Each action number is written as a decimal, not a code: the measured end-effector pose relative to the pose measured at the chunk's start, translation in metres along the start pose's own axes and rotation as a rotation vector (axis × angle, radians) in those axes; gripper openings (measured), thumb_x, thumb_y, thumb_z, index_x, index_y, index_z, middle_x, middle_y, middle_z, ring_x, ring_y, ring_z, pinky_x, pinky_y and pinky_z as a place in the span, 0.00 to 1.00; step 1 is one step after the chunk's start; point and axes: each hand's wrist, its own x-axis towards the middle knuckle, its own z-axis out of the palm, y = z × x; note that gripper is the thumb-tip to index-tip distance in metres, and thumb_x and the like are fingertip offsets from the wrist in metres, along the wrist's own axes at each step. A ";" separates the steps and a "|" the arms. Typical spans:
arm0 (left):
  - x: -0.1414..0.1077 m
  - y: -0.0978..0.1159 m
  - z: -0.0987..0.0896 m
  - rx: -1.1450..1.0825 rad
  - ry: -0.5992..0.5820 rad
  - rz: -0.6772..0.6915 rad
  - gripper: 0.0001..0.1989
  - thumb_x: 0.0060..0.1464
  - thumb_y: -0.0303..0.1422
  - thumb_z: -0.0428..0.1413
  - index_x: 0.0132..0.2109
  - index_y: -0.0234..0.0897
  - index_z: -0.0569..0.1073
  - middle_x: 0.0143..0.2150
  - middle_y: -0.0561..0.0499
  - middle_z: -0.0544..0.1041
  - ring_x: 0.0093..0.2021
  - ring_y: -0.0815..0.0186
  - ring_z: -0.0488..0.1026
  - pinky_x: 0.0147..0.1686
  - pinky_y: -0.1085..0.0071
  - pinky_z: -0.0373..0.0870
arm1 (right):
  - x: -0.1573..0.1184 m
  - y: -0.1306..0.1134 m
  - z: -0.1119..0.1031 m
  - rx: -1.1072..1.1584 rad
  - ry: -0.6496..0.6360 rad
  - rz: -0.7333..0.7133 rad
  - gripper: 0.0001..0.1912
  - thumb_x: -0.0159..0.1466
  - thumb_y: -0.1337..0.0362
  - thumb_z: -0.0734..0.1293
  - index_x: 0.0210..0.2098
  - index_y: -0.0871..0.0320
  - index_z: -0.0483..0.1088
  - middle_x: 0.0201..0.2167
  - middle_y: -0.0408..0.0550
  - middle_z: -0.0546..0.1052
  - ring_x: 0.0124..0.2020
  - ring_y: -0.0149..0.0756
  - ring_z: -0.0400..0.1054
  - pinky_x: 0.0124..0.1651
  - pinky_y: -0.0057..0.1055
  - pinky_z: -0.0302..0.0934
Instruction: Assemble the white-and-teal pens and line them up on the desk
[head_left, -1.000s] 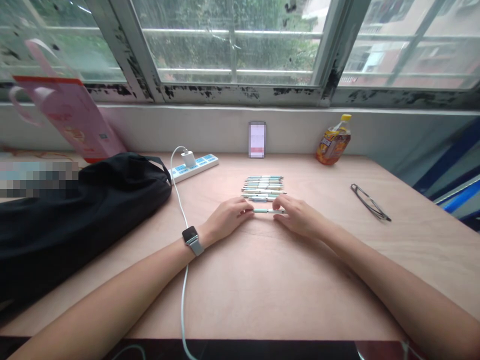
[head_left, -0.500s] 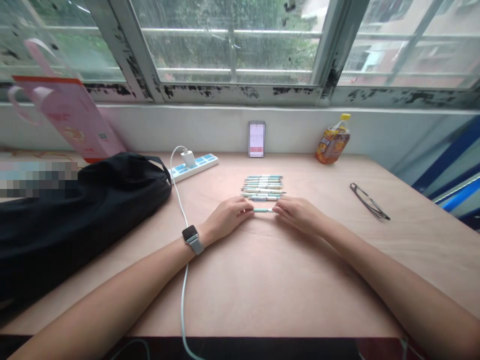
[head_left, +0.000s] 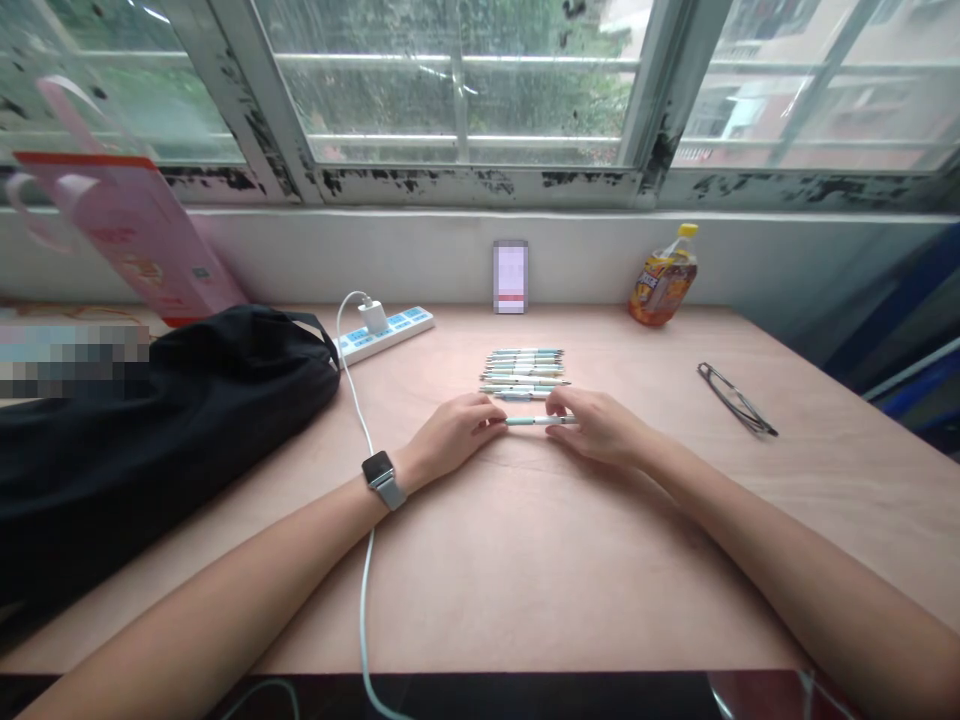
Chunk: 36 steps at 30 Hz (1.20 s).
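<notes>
A pen (head_left: 525, 421), pale green on the left and white on the right, lies crosswise between my hands. My left hand (head_left: 459, 428) is closed in a pinch on its left end, and that wrist wears a watch (head_left: 381, 477). Around the pen's right end, my right hand (head_left: 596, 425) has thumb and fingers spread apart. The pen's right tip shows in the gap between them. Just beyond, several similar pens (head_left: 525, 370) lie side by side in a stack of rows on the wooden table (head_left: 540, 560).
A phone (head_left: 511, 277) leans on the wall behind the pens. At the right are a drink bottle (head_left: 663, 277) and eyeglasses (head_left: 737, 400). On the left lie a power strip (head_left: 390, 334), a white cable (head_left: 365, 590), a black bag (head_left: 172, 440) and a pink paper bag (head_left: 150, 240).
My right hand's fingers and thumb have parted, uncovering the pen's right end. My left hand keeps its pinch. The whole view has shifted slightly.
</notes>
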 end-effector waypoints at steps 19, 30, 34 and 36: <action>0.000 0.000 -0.001 -0.017 0.000 -0.018 0.09 0.64 0.33 0.54 0.39 0.36 0.78 0.36 0.48 0.76 0.35 0.66 0.72 0.38 0.69 0.70 | -0.001 0.002 0.000 0.003 0.002 -0.025 0.07 0.68 0.60 0.64 0.40 0.57 0.69 0.37 0.49 0.76 0.35 0.36 0.68 0.37 0.29 0.57; 0.000 -0.002 0.000 -0.007 0.007 -0.040 0.09 0.64 0.34 0.55 0.39 0.37 0.78 0.36 0.48 0.77 0.35 0.65 0.73 0.37 0.69 0.69 | -0.001 0.005 0.002 -0.021 -0.005 0.007 0.07 0.67 0.61 0.65 0.42 0.57 0.69 0.39 0.49 0.77 0.37 0.37 0.69 0.38 0.29 0.58; 0.000 -0.002 0.000 0.002 0.015 -0.030 0.11 0.65 0.34 0.53 0.39 0.37 0.79 0.37 0.47 0.77 0.36 0.65 0.73 0.38 0.69 0.70 | -0.001 0.006 0.003 -0.021 -0.004 -0.023 0.08 0.70 0.62 0.61 0.39 0.57 0.69 0.38 0.50 0.76 0.37 0.37 0.68 0.38 0.30 0.59; 0.000 -0.002 0.000 0.019 0.023 -0.025 0.10 0.65 0.34 0.53 0.40 0.37 0.78 0.36 0.48 0.77 0.35 0.65 0.73 0.38 0.69 0.70 | 0.000 0.008 0.003 -0.027 0.020 -0.050 0.11 0.71 0.60 0.59 0.39 0.57 0.70 0.38 0.51 0.75 0.38 0.38 0.68 0.39 0.31 0.60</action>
